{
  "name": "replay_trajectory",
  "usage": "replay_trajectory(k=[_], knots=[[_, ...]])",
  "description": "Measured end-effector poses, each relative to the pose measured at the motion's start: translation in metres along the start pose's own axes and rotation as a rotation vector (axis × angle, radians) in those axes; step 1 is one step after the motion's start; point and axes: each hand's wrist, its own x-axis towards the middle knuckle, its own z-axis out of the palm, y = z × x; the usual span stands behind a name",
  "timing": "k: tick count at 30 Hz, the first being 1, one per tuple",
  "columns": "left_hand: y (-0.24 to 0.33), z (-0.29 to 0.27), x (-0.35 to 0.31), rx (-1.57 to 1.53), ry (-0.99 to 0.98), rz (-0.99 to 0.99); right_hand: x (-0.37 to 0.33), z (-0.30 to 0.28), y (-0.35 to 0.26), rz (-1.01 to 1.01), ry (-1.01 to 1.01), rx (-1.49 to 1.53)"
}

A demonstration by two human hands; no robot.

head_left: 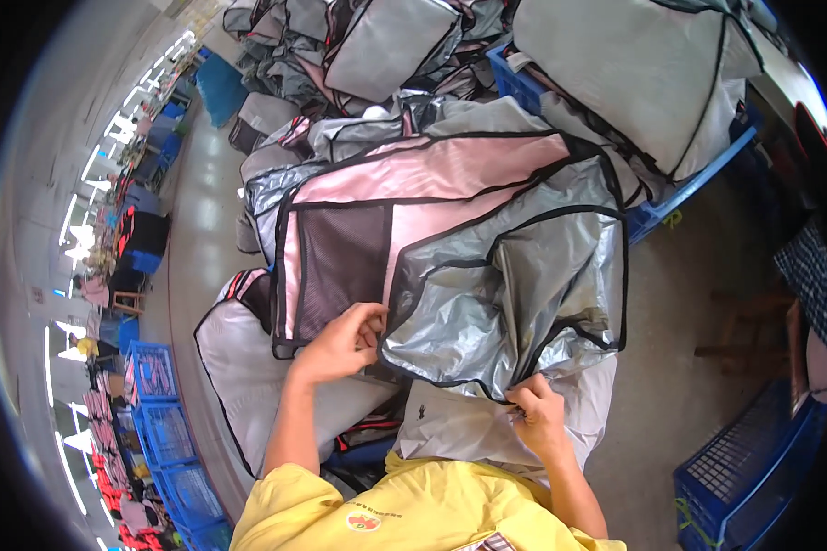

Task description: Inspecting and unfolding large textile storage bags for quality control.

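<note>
Before me lies a partly sewn bag [450,234] with pink fabric, a dark mesh pocket [345,262], a crinkled silver foil lining [450,317] and black-bound edges. My left hand [340,342] is closed, its curled fingers at the left edge of the silver part, beside the mesh. With finger and thumb, my right hand [538,409] pinches the black-bound near edge of the lining. Under the bag, a pale grey-white sheet [459,427] hangs toward my lap. A grey padded panel [239,367] with dark binding sticks out at the left.
Piles of grey and silver bag pieces [390,46] lie beyond. At the far right, a large grey panel [625,73] covers a blue crate [694,188]. Blue crates [170,427] line the left; another crate [717,468] stands at the lower right, near a wooden stool [749,326].
</note>
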Motion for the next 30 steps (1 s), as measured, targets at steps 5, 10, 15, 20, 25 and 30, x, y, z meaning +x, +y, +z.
replay_trajectory(k=[5, 10, 15, 20, 25, 30], knots=[[0.054, -0.014, 0.029, -0.164, 0.423, 0.245, 0.006, -0.009, -0.012, -0.061, -0.001, -0.1], [0.102, 0.022, 0.074, 0.385, 0.373, 0.536, 0.002, -0.012, -0.017, -0.12, -0.007, -0.067], [0.101, 0.034, 0.086, 0.37, 0.252, 0.493, -0.005, -0.014, -0.016, -0.118, 0.066, -0.111], [0.041, 0.009, 0.053, -0.385, 0.579, 0.442, -0.001, -0.01, -0.01, -0.098, 0.085, -0.018], [-0.02, 0.029, 0.041, -0.556, 0.743, 0.312, -0.001, -0.005, -0.007, -0.063, 0.086, 0.017], [-0.031, 0.033, 0.047, -0.459, 0.709, 0.366, -0.027, -0.019, 0.001, -0.124, 0.394, 0.267]])
